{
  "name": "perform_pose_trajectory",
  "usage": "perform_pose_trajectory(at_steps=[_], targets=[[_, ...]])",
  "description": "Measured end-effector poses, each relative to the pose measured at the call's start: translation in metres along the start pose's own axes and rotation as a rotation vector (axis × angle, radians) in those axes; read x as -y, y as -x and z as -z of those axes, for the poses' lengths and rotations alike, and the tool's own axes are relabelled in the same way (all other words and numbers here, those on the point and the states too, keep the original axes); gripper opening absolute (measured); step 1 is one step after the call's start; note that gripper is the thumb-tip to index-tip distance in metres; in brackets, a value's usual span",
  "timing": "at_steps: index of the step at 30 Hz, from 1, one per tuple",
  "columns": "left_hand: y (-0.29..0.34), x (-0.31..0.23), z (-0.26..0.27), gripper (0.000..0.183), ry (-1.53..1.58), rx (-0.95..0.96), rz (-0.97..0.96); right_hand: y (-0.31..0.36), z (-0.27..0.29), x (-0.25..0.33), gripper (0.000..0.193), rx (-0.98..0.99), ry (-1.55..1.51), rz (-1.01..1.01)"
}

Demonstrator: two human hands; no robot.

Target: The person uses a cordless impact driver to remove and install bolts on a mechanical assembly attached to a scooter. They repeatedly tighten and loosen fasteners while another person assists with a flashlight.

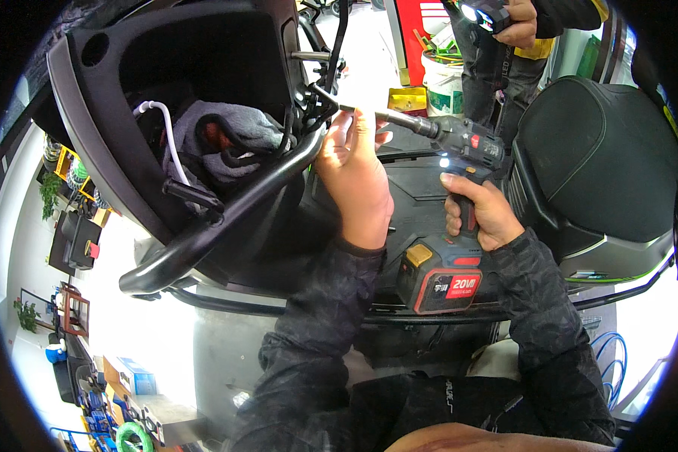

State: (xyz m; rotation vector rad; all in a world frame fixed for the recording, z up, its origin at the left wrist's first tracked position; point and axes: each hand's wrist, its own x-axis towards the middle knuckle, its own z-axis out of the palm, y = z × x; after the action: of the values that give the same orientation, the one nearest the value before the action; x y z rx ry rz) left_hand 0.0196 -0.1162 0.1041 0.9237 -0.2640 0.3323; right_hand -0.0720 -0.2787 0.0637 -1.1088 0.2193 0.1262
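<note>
My right hand point(484, 213) is wrapped round the grip of a cordless impact wrench point(471, 147) with a lit lamp and a grey and red battery pack at its base. From its nose a long extension bar point(399, 119) runs left to a black bracket point(324, 102) beside the scooter's front storage compartment point(181, 56). My left hand point(360, 177) is closed round the far end of that bar, close to the bracket; its fingers hide the tip. Just below the bracket passes a thick black tube point(233, 207). A grey cloth point(230, 135) and a white cable point(169, 143) lie in the compartment.
The black scooter seat point(595, 154) stands to the right. At the top, another person's hand point(518, 24) holds a black device with a light, beside a white bucket point(443, 83) and a yellow box point(407, 99). A blue hose point(612, 361) coils at lower right.
</note>
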Motion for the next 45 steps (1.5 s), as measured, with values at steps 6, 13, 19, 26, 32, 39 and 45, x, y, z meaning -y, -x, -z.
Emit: perform_pose_trajectory(at_steps=[6, 13, 19, 26, 32, 39, 45], targets=[[0.005, -0.003, -0.009, 0.025, -0.013, 0.026, 0.020, -0.002, 0.003, -0.003, 0.022, -0.052, 0.014, 0.050], [-0.014, -0.007, -0.030, 0.026, 0.079, 0.164, 0.075, -0.008, 0.009, 0.022, 0.024, -0.124, 0.090, 0.220], [-0.021, -0.004, -0.037, 0.025, 0.078, 0.083, 0.047, -0.014, -0.002, 0.024, 0.024, -0.101, 0.046, 0.261], [-0.021, 0.005, -0.044, 0.037, 0.158, 0.114, 0.013, -0.022, 0.001, 0.021, 0.022, -0.139, 0.068, 0.279], [-0.023, 0.005, -0.044, 0.035, 0.266, 0.223, 0.022, -0.042, 0.009, 0.025, 0.022, -0.167, 0.175, 0.548], [-0.029, 0.005, -0.038, 0.031, 0.301, 0.334, 0.063, -0.045, 0.012, 0.021, 0.021, -0.104, 0.060, 0.434], [-0.029, 0.009, -0.038, 0.035, 0.366, 0.315, 0.088, -0.041, 0.011, 0.021, 0.021, -0.099, 0.036, 0.401]])
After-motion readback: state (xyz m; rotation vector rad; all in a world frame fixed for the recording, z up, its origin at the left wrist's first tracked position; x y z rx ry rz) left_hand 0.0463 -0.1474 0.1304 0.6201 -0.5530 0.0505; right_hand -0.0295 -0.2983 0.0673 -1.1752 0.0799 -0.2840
